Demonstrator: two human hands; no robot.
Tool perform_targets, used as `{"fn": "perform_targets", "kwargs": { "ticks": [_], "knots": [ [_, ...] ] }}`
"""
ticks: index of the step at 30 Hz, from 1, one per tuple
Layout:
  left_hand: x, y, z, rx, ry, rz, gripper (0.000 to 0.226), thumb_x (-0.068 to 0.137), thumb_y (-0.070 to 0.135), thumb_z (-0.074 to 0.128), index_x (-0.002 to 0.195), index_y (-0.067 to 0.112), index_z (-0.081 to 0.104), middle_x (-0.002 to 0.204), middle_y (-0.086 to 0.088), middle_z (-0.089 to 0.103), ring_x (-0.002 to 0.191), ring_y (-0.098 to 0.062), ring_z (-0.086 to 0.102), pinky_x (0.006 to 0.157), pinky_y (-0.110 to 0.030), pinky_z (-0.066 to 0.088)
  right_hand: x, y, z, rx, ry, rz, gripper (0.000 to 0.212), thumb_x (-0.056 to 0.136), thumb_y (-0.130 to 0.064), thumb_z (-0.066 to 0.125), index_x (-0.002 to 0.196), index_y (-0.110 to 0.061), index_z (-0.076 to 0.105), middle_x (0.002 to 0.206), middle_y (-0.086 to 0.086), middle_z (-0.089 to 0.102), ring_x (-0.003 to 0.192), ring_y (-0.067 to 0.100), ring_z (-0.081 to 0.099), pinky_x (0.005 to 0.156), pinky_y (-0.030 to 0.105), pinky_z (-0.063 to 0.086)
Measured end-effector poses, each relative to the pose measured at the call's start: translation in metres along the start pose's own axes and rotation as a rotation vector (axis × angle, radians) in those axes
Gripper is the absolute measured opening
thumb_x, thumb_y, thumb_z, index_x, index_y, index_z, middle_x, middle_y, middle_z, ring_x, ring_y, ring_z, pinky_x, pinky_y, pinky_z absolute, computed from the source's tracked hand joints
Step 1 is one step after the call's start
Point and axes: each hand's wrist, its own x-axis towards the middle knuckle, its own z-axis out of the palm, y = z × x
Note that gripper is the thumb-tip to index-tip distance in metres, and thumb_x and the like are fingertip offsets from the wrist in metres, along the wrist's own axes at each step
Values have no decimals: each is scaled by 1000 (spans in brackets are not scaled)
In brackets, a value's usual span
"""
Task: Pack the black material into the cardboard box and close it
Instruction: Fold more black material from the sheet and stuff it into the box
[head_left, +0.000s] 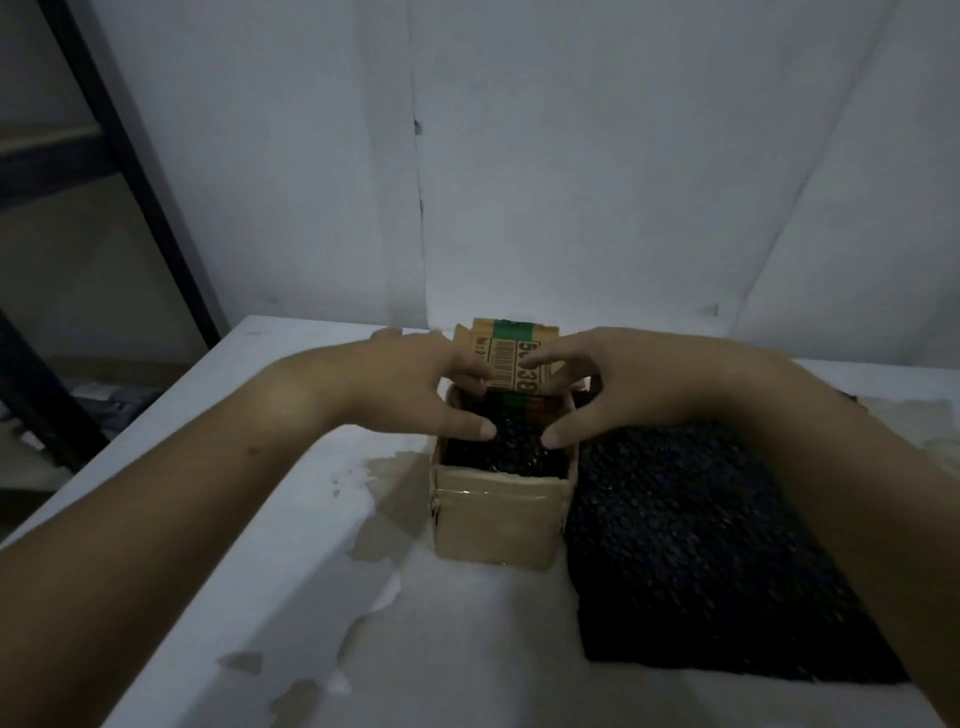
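Black bubbly wrap material sits stuffed inside the small brown cardboard box, w/ left hand & right hand spread wide over it, thumbs near its top, fingertips touching the upright barcode-printed flap. Prob. light, soft & springy: press it flat, then take the flap by its edges. Second black bubbly sheet lies beside the box.
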Motion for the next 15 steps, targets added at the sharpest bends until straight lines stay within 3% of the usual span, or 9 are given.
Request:
{"fn": "perform_targets", "kwargs": {
  "ticks": [2, 5, 7, 10, 12, 15],
  "knots": [
    [-13, 9, -1, -41, 127, 58, 63, 86, 56, 65, 143, 37, 47, 135, 21, 58, 119, 0, 48, 103, -26, 33, -19, 16, 1, 16, 79, -25, 88, 64, -65, 76, 142, -47, 40, 131, -21, 60, 123, 0, 53, 109, 35, 39],
    [-25, 36, 17, -137, 348, 239, 48, 87, 48, 68, 133, 36, 59, 125, 16, 62, 118, -6, 55, 104, -34, 41, -53, 40, 16, 96, 102, -1, 79, 68, -67, 73, 139, -55, 39, 134, -28, 54, 125, -8, 47, 110, 30, 37],
    [-26, 63, 39, -218, 461, 380, 39, 85, 41, 69, 124, 33, 65, 117, 19, 64, 111, 0, 56, 101, -34, 44, -73, 58, 32, 135, 124, 50, 79, 69, -69, 72, 139, -57, 36, 136, -30, 51, 125, -11, 45, 110, 27, 36],
    [-21, 104, 80, -353, 407, 445, 32, 91, 32, 66, 122, 30, 65, 119, 17, 65, 110, 5, 55, 96, -18, 47, -96, 87, 60, 153, 228, 123, 79, 70, -69, 70, 140, -54, 38, 144, -27, 45, 131, -9, 40, 110, 22, 33],
    [-10, 122, 113, -408, 344, 461, 28, 95, 26, 61, 123, 24, 64, 122, 12, 63, 112, -2, 56, 95, -23, 49, -109, 104, 79, 142, 300, 192, 74, 74, -64, 69, 141, -50, 40, 147, -22, 42, 138, 0, 34, 110, 23, 30],
    [15, 132, 152, -393, 326, 317, 29, 99, 27, 54, 127, 18, 59, 132, 5, 55, 120, -13, 53, 101, -33, 46, -121, 126, 102, 119, 416, 300, 63, 85, -51, 66, 143, -37, 44, 149, -12, 44, 140, 11, 35, 115, 31, 30]
  ]
}}
